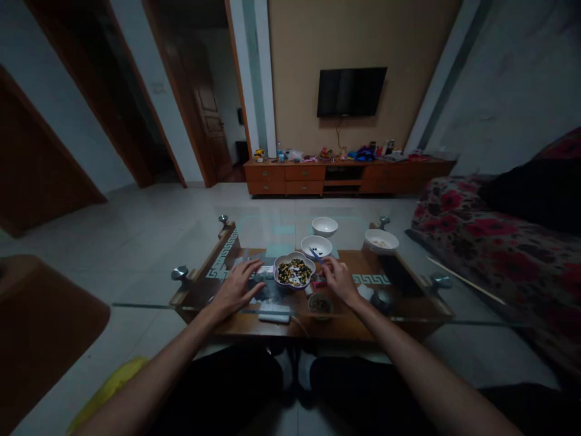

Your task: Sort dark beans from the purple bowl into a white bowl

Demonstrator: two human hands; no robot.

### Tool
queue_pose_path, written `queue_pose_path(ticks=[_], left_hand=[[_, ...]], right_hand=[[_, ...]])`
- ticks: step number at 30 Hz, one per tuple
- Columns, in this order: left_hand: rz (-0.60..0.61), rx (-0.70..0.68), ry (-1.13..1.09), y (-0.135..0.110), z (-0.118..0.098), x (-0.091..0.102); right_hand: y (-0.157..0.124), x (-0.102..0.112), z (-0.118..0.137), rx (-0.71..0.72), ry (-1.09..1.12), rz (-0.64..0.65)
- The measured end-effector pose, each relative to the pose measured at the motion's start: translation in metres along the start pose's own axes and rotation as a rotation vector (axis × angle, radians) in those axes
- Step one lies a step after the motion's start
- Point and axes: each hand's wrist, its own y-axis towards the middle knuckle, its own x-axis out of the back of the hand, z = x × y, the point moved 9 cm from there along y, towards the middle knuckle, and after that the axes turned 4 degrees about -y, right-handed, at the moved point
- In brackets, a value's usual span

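My right hand (336, 278) pinches slim blue tweezers (316, 254). Their tip reaches over a white bowl (308, 241) with a few dark beans in it. Left of that hand stands a flower-shaped bowl (278, 280) of mixed dark, yellow and white beans or grains. My left hand (238, 284) lies open on the glass table (149, 297), fingers spread, just left of the flower-shaped bowl and holding nothing. Behind is a second white bowl (324, 221). Farther right, another white bowl (381, 236) contains a few pale pieces.
Under the glass, a wooden shelf (345, 327) bears a round container (320, 304) and a white power strip (274, 313). A long thin stick (467, 280) lies at the right, beside a floral sofa (454, 200). A cluttered TV cabinet (304, 175) stands along the far wall.
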Motion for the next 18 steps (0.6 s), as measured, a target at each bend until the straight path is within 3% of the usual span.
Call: queue_pose_path(ticks=[2,4,6,9,13,18], left_hand=[[0.061,0.114,-0.068,-0.007,0.031,-0.014],[0.096,0.198,-0.134,-0.005,0.044,-0.018],[0.104,0.221,-0.159,0.003,0.041,-0.016],[0.11,0.18,-0.156,0.014,0.018,-0.012],[0.186,0.138,-0.153,0.014,-0.003,-0.015],[0.188,0.187,-0.161,0.006,0.013,-0.015]], right_hand=[[-0.003,-0.004,0.004,0.029,-0.002,0.014],[-0.006,-0.006,0.009,0.065,-0.042,0.013],[-0.008,-0.009,0.014,0.11,-0.085,0.028],[-0.009,-0.016,0.018,0.156,-0.106,0.079],[-0.009,-0.023,0.017,0.166,-0.121,0.131],[-0.005,-0.024,0.017,0.162,-0.084,0.184]])
